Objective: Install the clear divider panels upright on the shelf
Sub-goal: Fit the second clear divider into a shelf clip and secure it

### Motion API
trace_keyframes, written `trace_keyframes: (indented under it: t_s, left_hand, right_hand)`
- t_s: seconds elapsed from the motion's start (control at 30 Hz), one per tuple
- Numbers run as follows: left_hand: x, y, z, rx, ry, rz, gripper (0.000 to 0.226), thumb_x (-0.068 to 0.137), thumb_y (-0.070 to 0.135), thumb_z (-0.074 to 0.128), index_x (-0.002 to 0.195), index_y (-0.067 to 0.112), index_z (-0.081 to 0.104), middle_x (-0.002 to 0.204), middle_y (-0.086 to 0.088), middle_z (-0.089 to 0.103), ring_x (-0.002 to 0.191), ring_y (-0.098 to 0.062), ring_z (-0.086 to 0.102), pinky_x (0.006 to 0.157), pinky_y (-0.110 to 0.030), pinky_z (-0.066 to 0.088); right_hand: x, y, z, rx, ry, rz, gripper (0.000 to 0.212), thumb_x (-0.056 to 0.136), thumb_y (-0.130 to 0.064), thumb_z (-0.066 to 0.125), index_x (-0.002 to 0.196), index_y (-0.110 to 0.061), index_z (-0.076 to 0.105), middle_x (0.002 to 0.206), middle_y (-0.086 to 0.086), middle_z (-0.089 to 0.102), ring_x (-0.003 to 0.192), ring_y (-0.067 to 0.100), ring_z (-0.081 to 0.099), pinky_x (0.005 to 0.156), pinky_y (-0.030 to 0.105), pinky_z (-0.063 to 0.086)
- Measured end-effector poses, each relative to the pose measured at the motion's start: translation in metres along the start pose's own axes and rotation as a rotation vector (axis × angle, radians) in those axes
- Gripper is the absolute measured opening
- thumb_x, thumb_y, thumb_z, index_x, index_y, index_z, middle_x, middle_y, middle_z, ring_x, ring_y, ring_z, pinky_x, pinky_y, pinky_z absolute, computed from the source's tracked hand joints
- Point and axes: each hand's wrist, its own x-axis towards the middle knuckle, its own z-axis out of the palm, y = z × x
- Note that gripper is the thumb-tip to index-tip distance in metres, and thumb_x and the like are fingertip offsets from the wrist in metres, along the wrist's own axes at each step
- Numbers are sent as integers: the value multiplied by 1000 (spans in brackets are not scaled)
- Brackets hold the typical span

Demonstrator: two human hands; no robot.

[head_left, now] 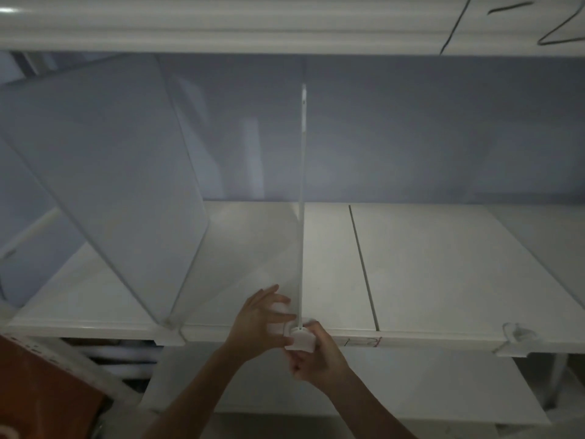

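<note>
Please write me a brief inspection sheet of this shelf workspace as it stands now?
Surface: white shelf, bare, with a dark seam line.
Job's things: middle divider upright, edge-on, in a white clip at the front edge; another clear divider stands to its left; spare clip at right.
Clutter: nothing seen.
Hands: left hand against the middle divider; right hand on its clip.
Cables: nothing seen.
Surroundings: grey back wall; lower shelf; orange object lower left.

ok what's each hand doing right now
Left hand: open, fingers spread flat against the clear divider panel.
Right hand: closed on the panel's white base clip.
</note>
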Motion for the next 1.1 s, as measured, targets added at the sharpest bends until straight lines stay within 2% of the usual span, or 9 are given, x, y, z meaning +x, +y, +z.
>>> trace_keyframes:
  t_s: [0.13, 0.23, 0.43, 0.57, 0.67, 0.8, 0.93, 1.03, 1.1]
  left_hand:
    - [-1, 8, -4, -77, 46, -28, 56, 49, 57, 71, 99, 35, 64, 111, 20, 54, 121, 13, 26, 100, 1, 9]
    - [-1, 18, -8, -83, 87, -18, 62, 46, 40, 87, 104, 30, 65, 105, 30, 55, 119, 1, 31, 95, 8, 7]
    - [2, 17, -6, -14, 9, -29, 63, 44, 32, 93, 102, 18, 71, 118, 20, 51, 121, -1, 32, 99, -2, 13]
    - [3, 23, -8, -43, 30, -36, 68, 44, 25, 93, 105, 23, 63, 127, 28, 32, 119, 29, 17, 92, 10, 6]
    - [4, 26, -8, 2, 28, -30, 69, 37, 20, 96, 101, 10, 70, 127, 19, 34, 118, -2, 32, 92, 11, 5]
    - [5, 29, -8, -76, 32, -74, 76, 41, 18, 95, 109, 21, 61, 117, 57, 29, 114, 13, 25, 91, 10, 10]
    - [5, 28, -5, -75, 28, -93, 70, 43, 19, 95, 107, 8, 69, 109, 33, 54, 111, 13, 32, 90, 12, 12]
    - [5, 27, 1, -93, 21, -74, 74, 42, 22, 95, 109, 11, 67, 116, 51, 40, 113, 28, 25, 91, 11, 13]
    - [6, 27, 5, -102, 21, -69, 74, 43, 28, 94, 109, 11, 67, 118, 54, 32, 116, 20, 30, 91, 8, 16]
  right_hand:
    - [3, -1, -3, 19, -10, 22, 15, 73, -20, 64, 83, -9, 61, 66, 10, 60, 63, 21, 56, 58, 27, 35]
    - [5, -2, -4, 29, -3, 35, 15, 74, -17, 63, 85, -7, 61, 66, 11, 62, 65, 23, 57, 57, 26, 35]
    - [5, -4, -4, 41, -11, 25, 12, 73, -16, 63, 80, -6, 60, 56, 11, 60, 57, 23, 55, 56, 25, 31]
    - [6, -5, -7, 69, -19, 55, 10, 77, -16, 60, 79, -7, 58, 52, 9, 59, 51, 21, 55, 56, 25, 30]
    - [6, -6, -8, 63, -33, 69, 9, 76, -16, 59, 76, -7, 59, 55, 8, 59, 55, 21, 55, 56, 26, 29]
    - [7, -7, -8, 80, -14, 86, 10, 69, -13, 63, 75, -6, 61, 58, 9, 61, 60, 22, 54, 55, 25, 31]
    - [6, -8, -9, 79, -32, 79, 19, 59, -14, 66, 76, -7, 60, 58, 9, 60, 54, 21, 53, 53, 25, 30]
    - [4, -10, -13, 57, -43, 56, 24, 53, -15, 68, 74, -7, 59, 59, 8, 55, 54, 21, 50, 54, 26, 29]
    - [2, -12, -16, 40, -35, 42, 29, 51, -16, 69, 76, -7, 59, 64, 9, 54, 57, 22, 52, 56, 25, 31]
